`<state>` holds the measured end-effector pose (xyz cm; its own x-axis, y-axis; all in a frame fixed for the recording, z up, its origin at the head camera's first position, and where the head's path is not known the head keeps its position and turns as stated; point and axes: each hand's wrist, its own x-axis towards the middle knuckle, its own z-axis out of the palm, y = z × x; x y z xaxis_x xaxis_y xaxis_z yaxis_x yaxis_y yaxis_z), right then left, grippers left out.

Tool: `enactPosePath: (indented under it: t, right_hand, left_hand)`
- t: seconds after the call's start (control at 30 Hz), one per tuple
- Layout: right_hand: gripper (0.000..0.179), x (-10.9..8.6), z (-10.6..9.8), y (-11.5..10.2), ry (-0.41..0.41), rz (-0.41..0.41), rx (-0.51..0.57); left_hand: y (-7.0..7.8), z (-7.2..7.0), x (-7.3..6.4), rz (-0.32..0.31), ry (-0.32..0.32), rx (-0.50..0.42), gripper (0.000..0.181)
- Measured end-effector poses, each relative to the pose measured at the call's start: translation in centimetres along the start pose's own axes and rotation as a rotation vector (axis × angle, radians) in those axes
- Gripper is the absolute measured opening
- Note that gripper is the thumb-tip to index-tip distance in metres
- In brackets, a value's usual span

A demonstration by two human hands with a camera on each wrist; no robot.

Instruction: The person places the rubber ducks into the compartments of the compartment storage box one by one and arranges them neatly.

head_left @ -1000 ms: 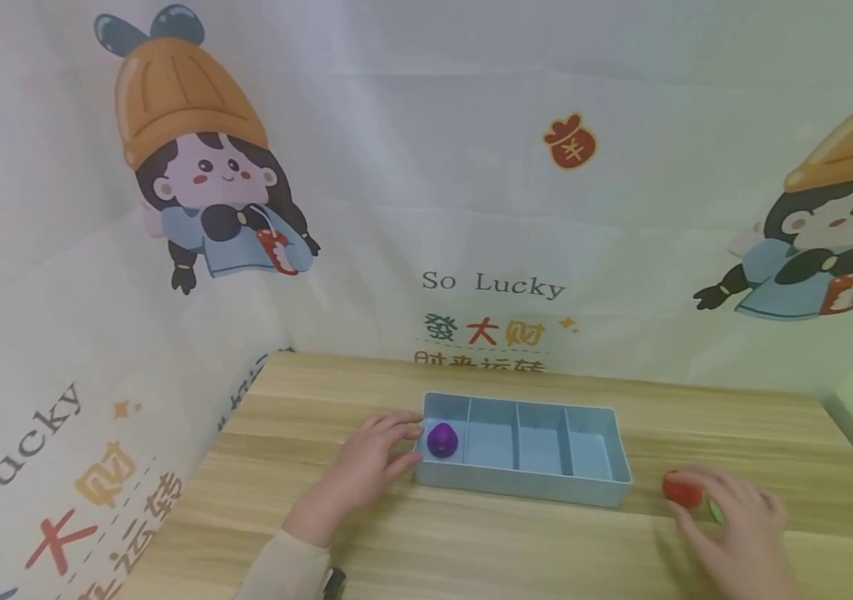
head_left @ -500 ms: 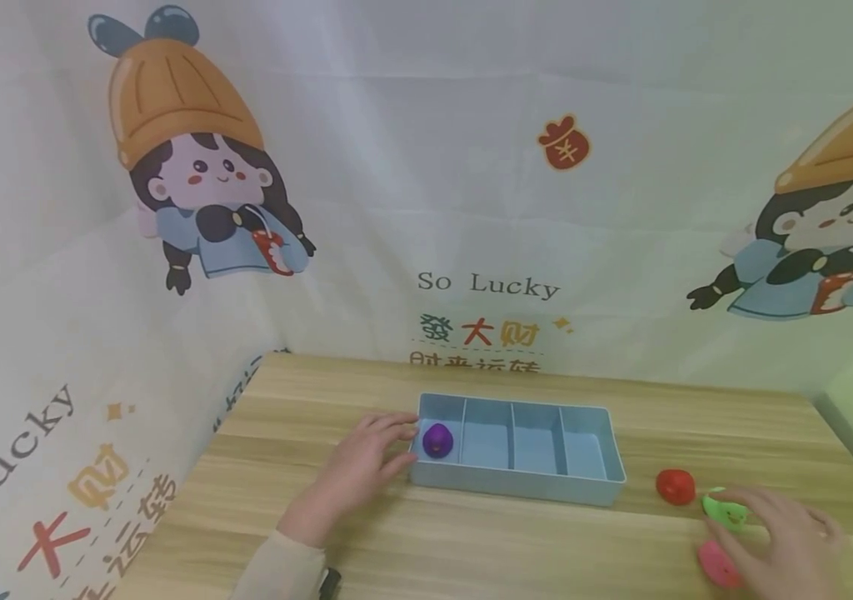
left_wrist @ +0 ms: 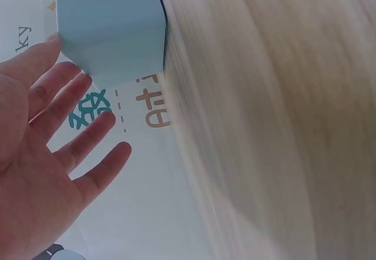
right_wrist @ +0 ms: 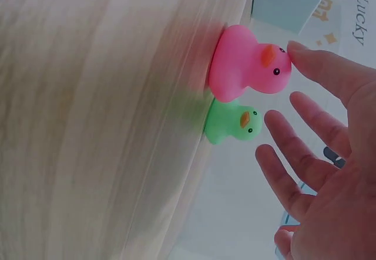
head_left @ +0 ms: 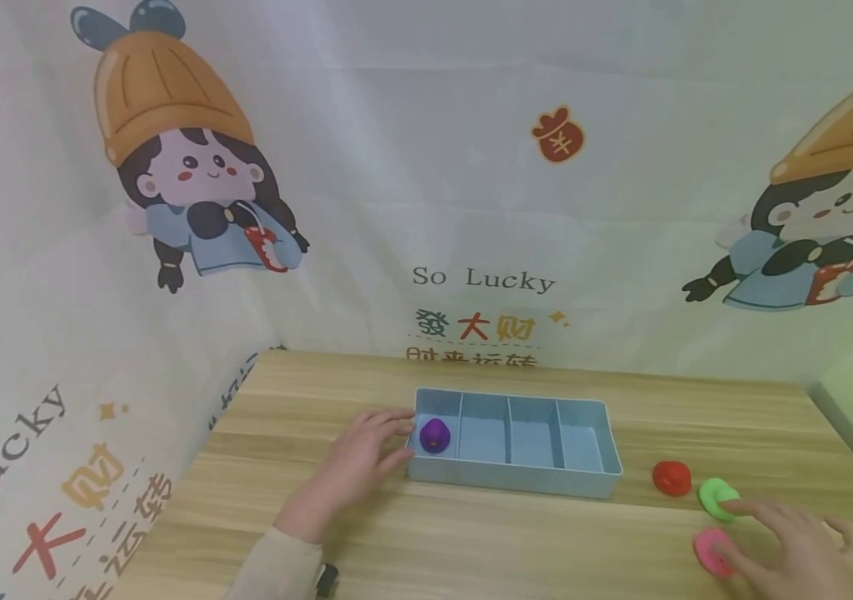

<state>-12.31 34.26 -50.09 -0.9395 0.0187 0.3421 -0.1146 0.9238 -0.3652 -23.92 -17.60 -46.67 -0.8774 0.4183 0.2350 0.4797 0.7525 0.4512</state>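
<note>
Only the purple toy sits in the divided tray, leftmost compartment, lower centre; the red toy, green duck and pink duck lie outside, lower right. The left hand touches the tray with relaxed fingers; the right hand, fingers spread at the pink duck, grasps nothing.

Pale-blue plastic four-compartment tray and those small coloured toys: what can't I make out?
Tray: left wrist view, inside hidden by its walls.
Pink rubber duck: head view, partly covered by right grip.
Red rounded toy: head view, any face too small to tell.
</note>
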Motion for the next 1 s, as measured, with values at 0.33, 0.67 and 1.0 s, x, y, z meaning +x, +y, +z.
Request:
enactPosePath:
  t: [0.33, 0.67, 1.0]
  right_hand:
    - [0.045, 0.4, -0.4, 0.8, -0.130, 0.044, -0.074]
    - [0.046, -0.8, -0.2, 1.0, -0.177, 0.087, -0.067]
    - [0.049, -0.9, 0.1, 0.1, -0.194, 0.117, -0.055]
  left_hand:
    - [0.1, 0.1, 0.1, -0.007, -0.006, 0.012, 0.040]
    - [-0.1, 0.4, -0.1, 0.003, 0.009, 0.008, 0.039]
    - [-0.2, 0.4, -0.1, -0.020, 0.011, 0.007, 0.039]
